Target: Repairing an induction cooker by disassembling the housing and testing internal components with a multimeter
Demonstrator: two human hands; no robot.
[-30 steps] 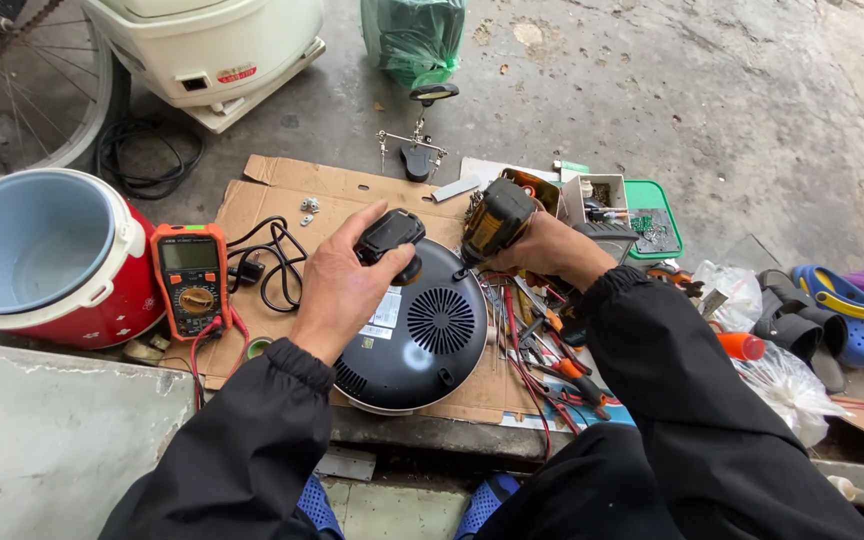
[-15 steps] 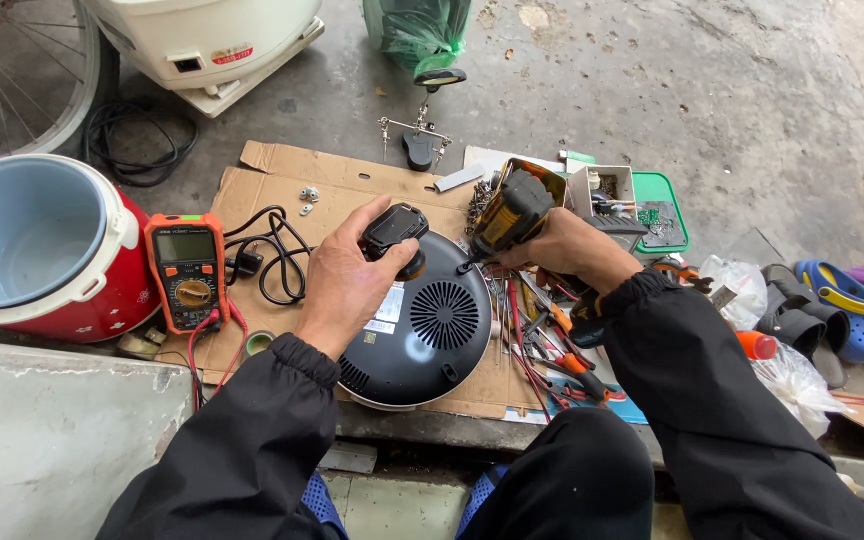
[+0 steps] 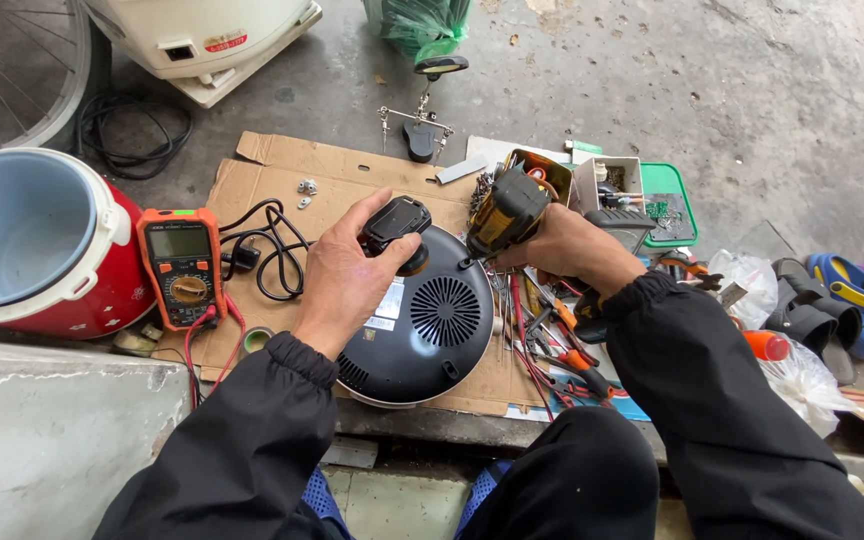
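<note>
Appliance: round black plastic appliance base (image 3: 422,325), underside up, circular vent grille at centre, white label beside the grille; lies on a flattened brown cardboard sheet (image 3: 282,170) at the near edge of the concrete ground, directly below the camera.
Left hand: left hand (image 3: 347,270) rests on the upper left of the base, fingers curled around a small black plastic part (image 3: 397,225) held at the rim; thumb and forefinger pinch it.
Right hand: right hand (image 3: 562,245) wrapped tight round the grip of a yellow-and-black cordless screwdriver (image 3: 507,210); tool tilted, its tip touching the upper right rim of the base.
Sleeves: both arms in black long sleeves.
Right of base: loose pile of hand tools with red and orange handles (image 3: 552,340), just beside the base, partly under the right forearm.
Left of base: coiled black power cord (image 3: 267,250) on the cardboard; beyond it an orange digital multimeter (image 3: 184,265) with red lead attached.
Far left: red rice cooker body with pale blue inner well (image 3: 32,240), open, touching the multimeter's side.
Behind: green plastic tray (image 3: 667,195) and white parts box (image 3: 607,180) near the screwdriver; black soldering helping-hand stand (image 3: 420,125) on the concrete.
Far right: blue and grey sandals (image 3: 842,300), well apart from the work.
</note>
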